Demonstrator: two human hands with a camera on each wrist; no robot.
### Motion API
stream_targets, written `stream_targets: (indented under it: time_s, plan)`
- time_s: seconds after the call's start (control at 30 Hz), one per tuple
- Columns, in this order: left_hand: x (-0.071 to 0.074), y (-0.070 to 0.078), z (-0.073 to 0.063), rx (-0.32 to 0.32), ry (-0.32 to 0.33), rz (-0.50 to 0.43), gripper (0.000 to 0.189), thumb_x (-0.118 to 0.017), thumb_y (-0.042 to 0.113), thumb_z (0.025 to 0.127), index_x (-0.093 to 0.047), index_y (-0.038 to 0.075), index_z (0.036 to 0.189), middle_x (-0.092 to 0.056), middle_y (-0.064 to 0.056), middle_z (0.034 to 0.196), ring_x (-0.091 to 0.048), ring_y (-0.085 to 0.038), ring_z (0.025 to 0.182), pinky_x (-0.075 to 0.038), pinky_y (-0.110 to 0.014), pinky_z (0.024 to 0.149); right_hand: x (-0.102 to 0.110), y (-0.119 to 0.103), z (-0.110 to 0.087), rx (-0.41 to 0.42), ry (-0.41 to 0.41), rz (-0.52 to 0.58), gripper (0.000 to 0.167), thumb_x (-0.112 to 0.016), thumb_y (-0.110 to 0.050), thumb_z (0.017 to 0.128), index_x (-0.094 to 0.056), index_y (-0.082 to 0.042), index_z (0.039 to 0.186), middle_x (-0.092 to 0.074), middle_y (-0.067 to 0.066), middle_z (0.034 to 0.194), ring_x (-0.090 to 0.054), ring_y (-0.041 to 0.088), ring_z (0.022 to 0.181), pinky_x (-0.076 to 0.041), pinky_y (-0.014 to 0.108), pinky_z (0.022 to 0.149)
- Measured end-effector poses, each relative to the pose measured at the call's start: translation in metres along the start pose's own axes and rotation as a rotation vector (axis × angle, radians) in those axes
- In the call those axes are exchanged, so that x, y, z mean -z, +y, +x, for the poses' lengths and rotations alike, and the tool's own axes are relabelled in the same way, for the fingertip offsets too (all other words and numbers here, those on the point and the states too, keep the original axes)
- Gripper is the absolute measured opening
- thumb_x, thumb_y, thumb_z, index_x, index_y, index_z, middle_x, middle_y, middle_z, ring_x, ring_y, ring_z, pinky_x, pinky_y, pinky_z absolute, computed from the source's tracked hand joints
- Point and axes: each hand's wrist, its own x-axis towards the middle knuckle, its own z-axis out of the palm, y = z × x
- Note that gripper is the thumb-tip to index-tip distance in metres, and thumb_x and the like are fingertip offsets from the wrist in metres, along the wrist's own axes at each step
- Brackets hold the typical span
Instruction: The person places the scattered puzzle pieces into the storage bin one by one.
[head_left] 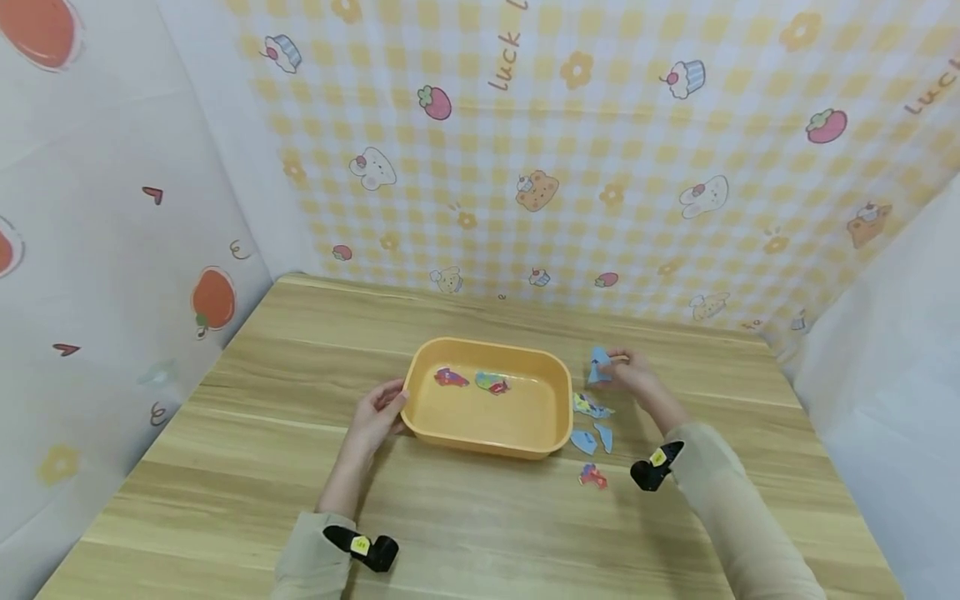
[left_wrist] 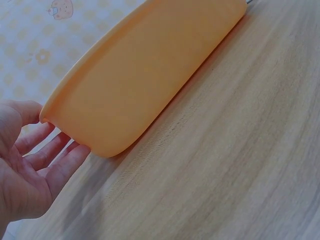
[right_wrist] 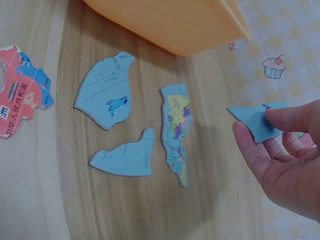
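Thumb and fingers of the right hand (head_left: pixel 632 372) have a blue puzzle piece (right_wrist: pixel 257 121) in a neat pinch, out beyond the right end of the yellow tub (head_left: pixel 491 425) and toward the far edge of the wooden surface (head_left: pixel 187 483). From the right wrist, that piece shows against the checked cloth (head_left: pixel 480 142) behind, thumb across its printed face!

Over on the other side, the left hand (head_left: pixel 377 414) grips the tub's left end, thumb at the rim and fingers against the outer wall below it. And the tub itself? Set in from the surface's left and right edges, nearer the far edge.

Inside the tub, two bright patches: a red-and-purple piece (head_left: pixel 451 377) to the left, and green-and-red puzzle material (head_left: pixel 487 382) nearer the middle; whether that second patch is one piece or two, I cannot tell.

Now the right flank! A multicoloured piece (right_wrist: pixel 177 120) lies just beside the tub's right end. Closer to the surface's near edge comes a broad blue piece (right_wrist: pixel 107 90) with a sea-creature drawing, a slimmer blue piece (right_wrist: pixel 125 159) near it, and nearest that edge of the group, a red-and-blue piece (right_wrist: pixel 22 92) carrying printed characters.
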Motion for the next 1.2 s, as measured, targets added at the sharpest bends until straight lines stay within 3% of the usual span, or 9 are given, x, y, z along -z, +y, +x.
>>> stream_targets:
  time_s: [0.3,0.63,0.93,1.2]
  plan:
    - [0.000,0.002,0.002,-0.012,0.012,-0.004,0.043,-0.050,0.020,0.093,-0.042,0.004,0.132,-0.047,-0.022,0.132,-0.056,-0.024,0.105,-0.055,-0.022,0.077,0.004,-0.016,-0.006,0.033,-0.036,-0.058,0.039,-0.052,-0.006,0.090,-0.033,0.007,0.122,-0.043,0.011,0.110,-0.055,0.007,0.082,-0.047,0.034,0.097]
    - [0.001,0.000,0.002,0.000,0.004,-0.019,0.043,-0.050,0.019,0.093,-0.042,0.004,0.133,-0.048,-0.021,0.130,-0.058,-0.020,0.100,-0.055,-0.022,0.077,-0.006,-0.032,-0.011,0.075,-0.047,-0.115,0.038,-0.055,-0.010,0.089,-0.039,0.006,0.119,-0.048,0.002,0.097,-0.056,0.004,0.079,-0.047,0.036,0.098]
    - [0.001,-0.001,0.001,0.001,-0.001,-0.016,0.044,-0.050,0.019,0.093,-0.041,0.004,0.133,-0.047,-0.022,0.131,-0.058,-0.018,0.099,-0.055,-0.023,0.079,-0.020,-0.043,-0.014,0.088,-0.028,-0.164,0.042,-0.055,-0.010,0.090,-0.038,0.009,0.123,-0.048,0.011,0.110,-0.055,0.010,0.087,-0.052,0.026,0.091]
    - [0.000,0.001,0.003,0.016,0.009,0.002,0.042,-0.050,0.020,0.093,-0.043,0.006,0.132,-0.047,-0.019,0.132,-0.055,-0.022,0.103,-0.054,-0.020,0.076,-0.029,-0.052,-0.015,0.133,-0.045,-0.200,0.040,-0.055,-0.010,0.090,-0.040,0.009,0.122,-0.051,0.017,0.111,-0.058,0.016,0.091,-0.052,0.033,0.091]
